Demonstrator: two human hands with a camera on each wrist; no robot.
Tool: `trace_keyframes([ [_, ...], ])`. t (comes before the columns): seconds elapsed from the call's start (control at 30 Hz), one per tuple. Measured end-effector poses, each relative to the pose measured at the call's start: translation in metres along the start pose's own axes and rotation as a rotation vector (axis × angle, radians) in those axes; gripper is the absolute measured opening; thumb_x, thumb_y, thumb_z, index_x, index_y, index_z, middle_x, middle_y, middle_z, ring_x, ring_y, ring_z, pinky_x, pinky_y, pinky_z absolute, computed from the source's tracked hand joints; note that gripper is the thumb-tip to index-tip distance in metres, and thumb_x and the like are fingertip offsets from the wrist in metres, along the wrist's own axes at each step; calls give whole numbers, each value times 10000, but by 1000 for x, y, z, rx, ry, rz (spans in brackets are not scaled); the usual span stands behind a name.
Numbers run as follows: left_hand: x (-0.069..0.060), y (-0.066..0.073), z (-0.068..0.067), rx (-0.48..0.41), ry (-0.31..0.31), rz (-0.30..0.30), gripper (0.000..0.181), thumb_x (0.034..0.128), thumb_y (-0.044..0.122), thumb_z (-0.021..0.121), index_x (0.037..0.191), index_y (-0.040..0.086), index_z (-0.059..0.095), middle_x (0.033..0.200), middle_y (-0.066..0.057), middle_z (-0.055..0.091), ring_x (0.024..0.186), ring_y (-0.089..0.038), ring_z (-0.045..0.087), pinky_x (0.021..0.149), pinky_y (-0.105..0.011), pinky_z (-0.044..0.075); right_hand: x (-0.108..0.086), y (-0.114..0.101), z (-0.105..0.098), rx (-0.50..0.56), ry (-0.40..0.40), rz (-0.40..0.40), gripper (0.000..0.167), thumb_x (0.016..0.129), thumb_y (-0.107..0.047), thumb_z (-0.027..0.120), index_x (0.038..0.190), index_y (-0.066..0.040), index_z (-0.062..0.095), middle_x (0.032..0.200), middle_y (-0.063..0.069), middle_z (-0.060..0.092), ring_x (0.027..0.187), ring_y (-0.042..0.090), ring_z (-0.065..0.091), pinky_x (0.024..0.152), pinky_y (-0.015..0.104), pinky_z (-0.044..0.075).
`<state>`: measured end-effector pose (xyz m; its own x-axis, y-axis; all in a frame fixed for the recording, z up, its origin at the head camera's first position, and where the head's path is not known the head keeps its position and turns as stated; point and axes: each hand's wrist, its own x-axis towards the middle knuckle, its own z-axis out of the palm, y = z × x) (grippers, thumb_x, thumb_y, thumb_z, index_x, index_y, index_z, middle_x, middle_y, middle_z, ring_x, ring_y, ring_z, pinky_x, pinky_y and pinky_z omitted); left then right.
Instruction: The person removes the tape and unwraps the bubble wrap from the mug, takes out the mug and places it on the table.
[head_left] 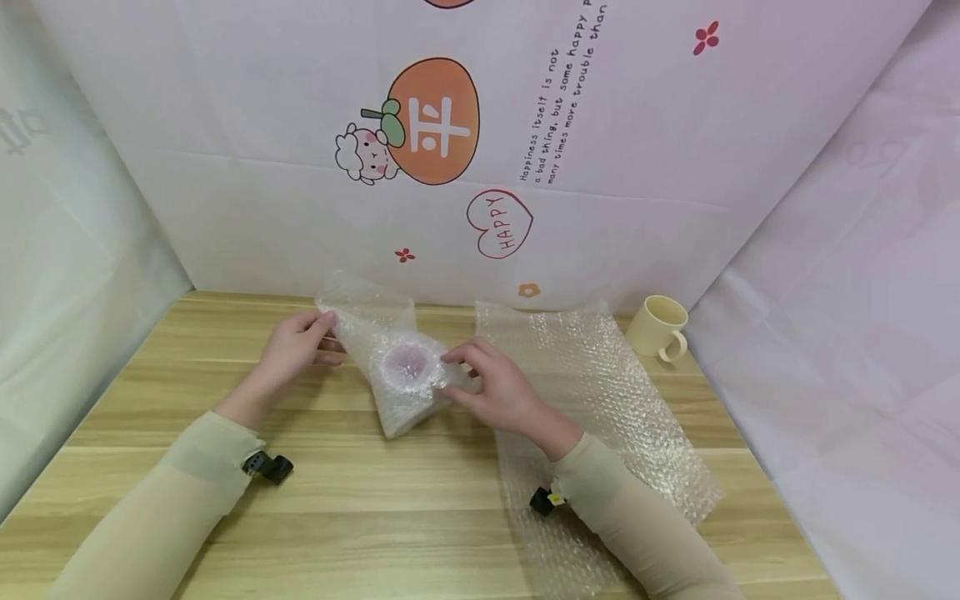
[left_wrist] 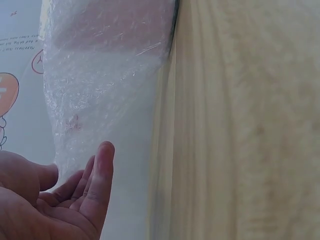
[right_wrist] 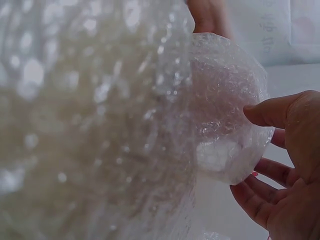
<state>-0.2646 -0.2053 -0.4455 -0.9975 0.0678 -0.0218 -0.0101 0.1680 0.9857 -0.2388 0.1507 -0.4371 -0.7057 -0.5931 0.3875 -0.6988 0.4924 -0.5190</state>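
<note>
A pinkish round cup stands mid-table inside bubble wrap, its round opening facing up through the clear layers. On the far left my left hand pinches a loose corner of that wrap between thumb and fingers; in the left wrist view the wrap stretches up from the thumb. From the right, my right hand grips the bundle, thumb on the near side and fingers on the far side. The right wrist view shows the pink cup blurred through the plastic.
A second bubble wrap sheet lies flat on the right of the wooden table, under my right forearm. At the back right corner stands a yellow mug. A printed white cloth hangs behind the table.
</note>
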Motion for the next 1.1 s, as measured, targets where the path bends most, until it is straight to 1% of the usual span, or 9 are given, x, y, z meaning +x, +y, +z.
trace_keyframes([
  [0.23,2,-4,-5,22,9,-43,510,1215,324,474,1378,-146,586,1145,-208,687,927,-185,756,879,-400,687,0,-5,-1,37,-40,2,415,930,-142,928,1293,-92,733,1266,32,652,1071,212,666,888,347,655],
  [0.37,4,-6,-6,11,13,-55,554,1212,337,480,1470,-149,547,1173,-215,685,926,-164,749,877,-390,687,0,-5,-1,53,-58,3,431,927,-145,934,1303,-97,729,1253,31,645,1125,221,659,872,325,652],
  [0.47,3,-3,-4,-2,26,-63,672,1194,379,524,1592,-152,423,1271,-256,648,915,-149,755,865,-377,688,0,-4,-1,66,-64,15,453,927,-151,937,1322,-99,720,1255,32,643,1184,244,660,869,339,655],
  [0.6,-3,9,-1,138,77,-36,767,1137,503,614,1528,-144,483,1233,-272,639,826,-225,747,760,-393,691,0,-4,-1,80,-72,31,492,928,-148,936,1354,-74,700,1261,50,639,1207,315,669,870,383,663],
  [0.7,-10,19,3,315,85,37,657,1101,551,662,1273,-83,647,1019,-214,674,724,-270,685,635,-382,641,0,-4,-1,82,-79,35,523,930,-147,935,1383,-56,689,1254,62,631,1196,330,670,858,429,671],
  [0.8,-16,28,10,407,15,143,514,1083,508,717,1121,-3,684,923,-145,674,727,-255,644,617,-348,598,0,-5,-1,59,-81,23,544,933,-169,936,1404,-56,688,1242,62,625,1180,293,676,835,436,674],
  [0.93,-26,35,26,511,-128,318,434,1019,445,825,1168,57,701,1034,-90,698,908,-242,649,751,-338,600,-1,-6,-1,5,-77,-13,576,942,-216,934,1436,-56,684,1228,65,621,1171,260,694,803,413,669],
  [1.03,-32,37,37,633,-187,451,556,925,487,914,1236,79,701,1121,-41,672,998,-215,625,811,-363,582,-1,-6,0,-45,-76,-43,606,946,-266,933,1458,-61,683,1223,67,620,1151,257,705,795,390,657],
  [1.1,-35,37,42,704,-205,505,706,851,555,956,1294,75,688,1181,-36,632,1023,-211,605,813,-385,578,-1,-6,0,-82,-74,-62,622,939,-310,939,1457,-73,690,1226,60,623,1120,247,709,790,348,640],
])
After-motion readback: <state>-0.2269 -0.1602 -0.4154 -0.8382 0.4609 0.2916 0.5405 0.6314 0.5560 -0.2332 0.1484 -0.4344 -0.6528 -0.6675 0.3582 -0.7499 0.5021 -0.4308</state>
